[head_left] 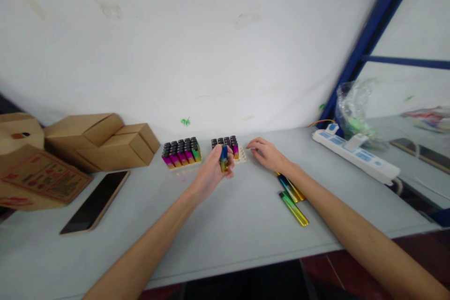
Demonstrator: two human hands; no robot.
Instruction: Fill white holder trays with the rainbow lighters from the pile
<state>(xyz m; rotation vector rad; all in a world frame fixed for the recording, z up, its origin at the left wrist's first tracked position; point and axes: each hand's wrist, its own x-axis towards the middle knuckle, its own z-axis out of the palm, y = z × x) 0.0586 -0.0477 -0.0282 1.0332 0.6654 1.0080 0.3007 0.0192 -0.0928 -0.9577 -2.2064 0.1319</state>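
My left hand [215, 166] is closed around a small shiny blue-and-yellow stick [224, 158], held upright in front of a white tray [242, 161]. Part of that tray is covered by the hand; black-topped sticks [225, 140] stand in its slots. To the right of the tray, my right hand [265, 152] hovers low with its fingers apart and nothing seen in them. Under and beside my right forearm lie several flat metallic pieces, a blue-gold group [291, 189] and a green-yellow group [294, 209]. A second tray [184, 165] at left holds rows of black-topped purple, orange and green sticks [181, 152].
Brown cardboard boxes [94, 143] stand on the left, with a dark phone-like slab [95, 202] before them. On the right lies a white power strip [355, 153], near a clear plastic bag [355, 108] and a blue metal frame [365, 42]. A white wall [211, 47] backs the grey table [225, 225].
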